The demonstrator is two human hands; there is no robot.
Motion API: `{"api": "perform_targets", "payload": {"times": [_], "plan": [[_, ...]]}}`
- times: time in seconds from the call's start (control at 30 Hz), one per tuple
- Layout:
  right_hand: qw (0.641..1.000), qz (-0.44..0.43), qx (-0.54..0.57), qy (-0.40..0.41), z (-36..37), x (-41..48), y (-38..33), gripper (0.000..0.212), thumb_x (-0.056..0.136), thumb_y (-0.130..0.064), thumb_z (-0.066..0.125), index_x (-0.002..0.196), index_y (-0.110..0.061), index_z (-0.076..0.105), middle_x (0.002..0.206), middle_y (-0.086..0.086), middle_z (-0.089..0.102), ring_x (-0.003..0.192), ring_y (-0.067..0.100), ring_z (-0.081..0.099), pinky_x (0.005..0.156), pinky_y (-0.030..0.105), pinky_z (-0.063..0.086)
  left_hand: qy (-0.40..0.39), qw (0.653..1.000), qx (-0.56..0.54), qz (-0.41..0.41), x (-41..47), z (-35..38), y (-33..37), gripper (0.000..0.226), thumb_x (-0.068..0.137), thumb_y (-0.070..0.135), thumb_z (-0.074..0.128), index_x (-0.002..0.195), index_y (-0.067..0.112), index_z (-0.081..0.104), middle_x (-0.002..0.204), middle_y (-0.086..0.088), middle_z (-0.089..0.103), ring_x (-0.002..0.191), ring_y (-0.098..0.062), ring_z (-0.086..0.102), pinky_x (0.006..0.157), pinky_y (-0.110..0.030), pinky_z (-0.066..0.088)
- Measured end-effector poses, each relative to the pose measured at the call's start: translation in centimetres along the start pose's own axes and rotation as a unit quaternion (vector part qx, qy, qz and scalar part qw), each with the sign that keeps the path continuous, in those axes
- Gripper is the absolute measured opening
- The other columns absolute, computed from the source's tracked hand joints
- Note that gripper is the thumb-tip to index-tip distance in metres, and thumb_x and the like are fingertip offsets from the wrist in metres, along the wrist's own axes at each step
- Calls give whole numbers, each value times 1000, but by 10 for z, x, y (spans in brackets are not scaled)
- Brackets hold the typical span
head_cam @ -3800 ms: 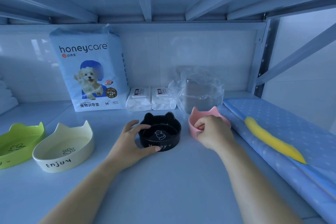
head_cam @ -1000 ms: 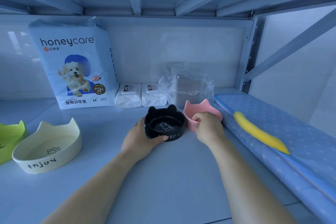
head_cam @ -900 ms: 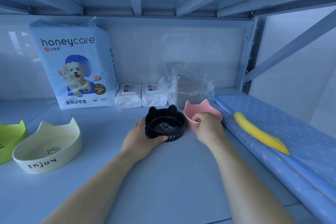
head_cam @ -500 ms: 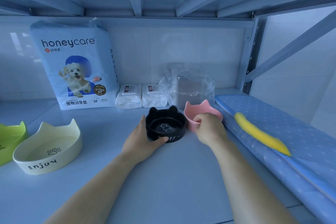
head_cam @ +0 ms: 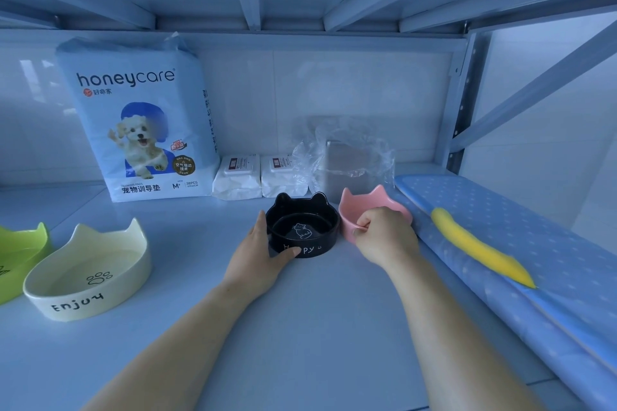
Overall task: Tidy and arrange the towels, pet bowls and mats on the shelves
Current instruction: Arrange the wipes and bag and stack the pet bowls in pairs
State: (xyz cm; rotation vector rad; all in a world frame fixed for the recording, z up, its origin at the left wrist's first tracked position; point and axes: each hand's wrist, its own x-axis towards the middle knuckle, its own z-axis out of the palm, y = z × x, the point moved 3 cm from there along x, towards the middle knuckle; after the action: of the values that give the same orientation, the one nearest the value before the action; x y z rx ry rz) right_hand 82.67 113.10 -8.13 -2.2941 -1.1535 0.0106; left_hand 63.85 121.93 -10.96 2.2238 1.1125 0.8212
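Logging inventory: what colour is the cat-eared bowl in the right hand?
The glossy cat-eared bowl is plain pink; head view.

The green bowl (head_cam: pixel 20 252) is cut off by the left edge of the frame. The left hand (head_cam: pixel 258 253) covers part of the word on the black bowl (head_cam: pixel 302 227) with its thumb. The right hand (head_cam: pixel 384 238) hides the near rim of the pink bowl (head_cam: pixel 369 203). The grey thing inside the wrap (head_cam: pixel 347 160) is blurred. The labels on the wipe packs (head_cam: pixel 237 178) are too small to read. The mat (head_cam: pixel 541 237) runs out at lower right.
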Motion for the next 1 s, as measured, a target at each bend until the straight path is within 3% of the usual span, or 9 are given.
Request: {"api": "perform_targets", "payload": {"times": [0.1, 0.2, 0.4, 0.53, 0.7, 0.87, 1.0], "plan": [[1000, -12, -3, 2, 1, -1, -1, 16, 83, -13, 51, 73, -7, 63, 74, 7, 66, 66, 25, 56, 50, 25, 36, 12, 1000, -14, 23, 2, -1, -3, 63, 80, 37, 69, 134, 28, 38, 130, 8, 50, 121, -12, 47, 82, -22, 35], [1000, -16, -13, 1, 0, -3, -1, 18, 85, -11, 52, 70, -8, 62, 70, 6, 62, 67, 25, 55, 51, 25, 36, 18, 999, -27, 26, 3, -2, -5, 59, 76, 38, 72, 127, 33, 44, 126, 10, 52, 119, -10, 48, 84, -24, 37], [1000, -13, -17, 6, 0, -3, 0, 15, 85, -12, 53, 74, -8, 63, 77, 7, 66, 68, 23, 53, 58, 25, 42, 30, 999, -31, 19, 2, -3, -3, 61, 73, 37, 75, 126, 29, 47, 126, 8, 51, 117, -12, 50, 90, -26, 41], [1000, -18, -18, 10, -2, -4, -2, 17, 85, -11, 52, 88, -6, 68, 86, 7, 70, 73, 24, 58, 63, 28, 47, 38, 999, -33, 1, 1, -4, -1, 64, 70, 38, 77, 126, 24, 47, 128, 5, 48, 115, -14, 51, 89, -25, 41], [999, -28, 11, 26, -1, -6, -3, 21, 82, -5, 51, 95, -5, 67, 95, 9, 71, 91, 27, 64, 77, 39, 53, 36, 999, -29, -7, 0, -4, -1, 71, 70, 39, 77, 130, 22, 43, 130, 4, 46, 117, -13, 49, 87, -22, 37], [999, -28, 8, 17, 0, -5, -3, 21, 78, -5, 50, 90, -5, 67, 90, 10, 71, 86, 28, 64, 65, 35, 50, 26, 1000, -3, 7, -1, -4, 2, 71, 75, 41, 73, 134, 25, 38, 133, 9, 42, 125, -13, 42, 86, -22, 33], [999, -32, -2, 11, 0, -5, -3, 24, 76, -3, 50, 93, -7, 67, 91, 8, 71, 86, 27, 64, 72, 37, 51, 23, 1000, -5, 13, 1, -5, -1, 66, 72, 44, 74, 129, 30, 44, 132, 8, 48, 120, -12, 47, 87, -24, 38]]}}
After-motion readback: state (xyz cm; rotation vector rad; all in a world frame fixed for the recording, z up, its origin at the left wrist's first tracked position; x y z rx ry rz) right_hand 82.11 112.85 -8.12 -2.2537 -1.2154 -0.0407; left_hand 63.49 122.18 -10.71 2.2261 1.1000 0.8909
